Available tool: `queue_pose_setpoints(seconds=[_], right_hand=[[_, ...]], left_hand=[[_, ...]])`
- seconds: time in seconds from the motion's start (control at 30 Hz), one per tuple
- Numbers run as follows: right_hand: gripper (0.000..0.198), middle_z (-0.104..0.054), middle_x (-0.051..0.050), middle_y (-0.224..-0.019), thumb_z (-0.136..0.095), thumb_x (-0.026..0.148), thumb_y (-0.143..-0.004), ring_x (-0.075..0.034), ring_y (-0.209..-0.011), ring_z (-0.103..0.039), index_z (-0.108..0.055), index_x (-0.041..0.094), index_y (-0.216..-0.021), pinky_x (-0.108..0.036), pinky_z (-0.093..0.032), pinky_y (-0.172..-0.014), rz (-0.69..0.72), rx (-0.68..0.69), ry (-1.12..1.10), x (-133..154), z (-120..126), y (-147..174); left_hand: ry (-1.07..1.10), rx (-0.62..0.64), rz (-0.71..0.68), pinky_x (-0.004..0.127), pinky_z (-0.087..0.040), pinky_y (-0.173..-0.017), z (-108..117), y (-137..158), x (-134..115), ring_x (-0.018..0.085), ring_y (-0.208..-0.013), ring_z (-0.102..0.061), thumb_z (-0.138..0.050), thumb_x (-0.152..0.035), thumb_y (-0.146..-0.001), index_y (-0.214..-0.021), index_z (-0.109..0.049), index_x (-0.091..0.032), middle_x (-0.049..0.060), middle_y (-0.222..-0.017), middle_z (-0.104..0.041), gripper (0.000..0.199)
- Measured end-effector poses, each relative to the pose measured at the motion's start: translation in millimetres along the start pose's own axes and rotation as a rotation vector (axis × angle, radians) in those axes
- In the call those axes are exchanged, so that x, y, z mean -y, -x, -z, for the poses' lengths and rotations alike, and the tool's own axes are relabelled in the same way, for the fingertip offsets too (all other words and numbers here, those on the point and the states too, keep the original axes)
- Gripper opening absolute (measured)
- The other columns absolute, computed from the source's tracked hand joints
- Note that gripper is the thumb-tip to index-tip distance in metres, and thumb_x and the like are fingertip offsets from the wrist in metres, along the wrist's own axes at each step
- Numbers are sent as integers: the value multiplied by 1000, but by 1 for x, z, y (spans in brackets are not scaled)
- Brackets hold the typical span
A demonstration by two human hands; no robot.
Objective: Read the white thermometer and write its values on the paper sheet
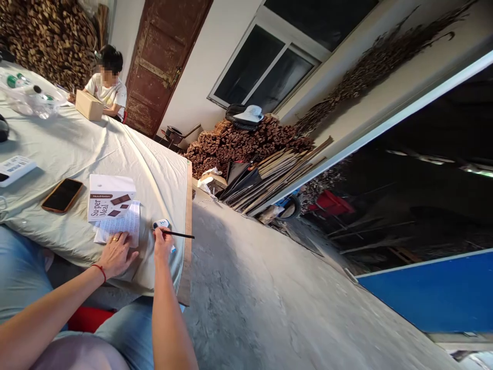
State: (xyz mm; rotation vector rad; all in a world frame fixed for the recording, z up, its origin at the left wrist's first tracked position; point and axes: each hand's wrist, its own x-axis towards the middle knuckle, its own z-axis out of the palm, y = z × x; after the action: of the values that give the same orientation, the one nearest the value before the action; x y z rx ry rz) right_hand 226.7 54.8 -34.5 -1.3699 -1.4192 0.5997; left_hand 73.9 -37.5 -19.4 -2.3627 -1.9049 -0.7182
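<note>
Apparently partway along, with paper [131, 221] already bearing fine marks and the remainder impossible to judge. Has that paper lying on the table [162, 169], partly covered by the box [111, 192]. Pinches the pen [181, 235] between thumb and fingertips of the right hand [162, 244], apart from the paper and just beside a white item [162, 223]. Rests the left hand [114, 257] on the paper's near edge, fingers loosely spread, gripping nothing visible.
</note>
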Motion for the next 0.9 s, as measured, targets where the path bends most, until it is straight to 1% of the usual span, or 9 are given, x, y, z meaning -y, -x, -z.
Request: queue_pose_setpoints(seconds=[0.1, 0.17, 0.27, 0.4, 0.57, 0.73, 0.9], right_hand=[[22, -64, -3, -67, -42, 31, -85, -19, -65, -63, -59, 19, -80, -29, -50, -62, -43, 27, -123, 3, -19, 7], [19, -66, -5, -70, -45, 31, -83, -20, -67, -64, -59, 20, -79, -29, -52, -64, -38, 60, -145, 5, -26, 14], [17, -69, -6, -73, -48, 33, -80, -20, -68, -65, -60, 20, -79, -30, -53, -66, -8, 102, -124, 7, -25, 21], [18, -69, -7, -70, -50, 34, -79, -21, -68, -65, -61, 20, -73, -30, -52, -68, 43, 150, -54, 10, -22, 21], [18, -70, -7, -68, -50, 31, -80, -22, -71, -67, -62, 20, -72, -30, -51, -68, 56, 144, 11, 11, -24, 21], [20, -71, -6, -70, -50, 32, -82, -22, -74, -68, -64, 20, -73, -29, -51, -68, 64, 150, 43, 11, -25, 21], [19, -72, -6, -71, -51, 31, -81, -22, -73, -68, -65, 21, -74, -30, -51, -68, 68, 145, 67, 8, -26, 21]], left_hand=[[5, 18, -41, 50, -36, -103, -2, 3, -1, 32, -120, -48, -49, -48, -90, -123, -62, -19, 15, -130, -58, 46], [7, 32, -67, 51, -33, -104, -1, 5, -1, 31, -124, -46, -50, -49, -90, -125, -61, -22, 13, -135, -57, 46], [2, 39, -82, 50, -32, -104, 1, 6, -2, 31, -126, -45, -52, -48, -89, -126, -60, -24, 12, -139, -55, 45], [-1, 35, -103, 48, -33, -102, 3, 6, -3, 30, -121, -47, -51, -43, -90, -126, -60, -25, 10, -134, -57, 42], [-12, 46, -96, 48, -35, -100, 5, 7, -4, 30, -117, -48, -52, -42, -90, -124, -62, -23, 11, -128, -58, 40], [-15, 46, -96, 48, -35, -100, 5, 7, -4, 30, -116, -49, -52, -42, -89, -123, -62, -24, 11, -129, -58, 39], [4, 23, -100, 47, -34, -101, 1, 7, -3, 30, -119, -48, -55, -41, -87, -125, -61, -26, 10, -130, -58, 41]])
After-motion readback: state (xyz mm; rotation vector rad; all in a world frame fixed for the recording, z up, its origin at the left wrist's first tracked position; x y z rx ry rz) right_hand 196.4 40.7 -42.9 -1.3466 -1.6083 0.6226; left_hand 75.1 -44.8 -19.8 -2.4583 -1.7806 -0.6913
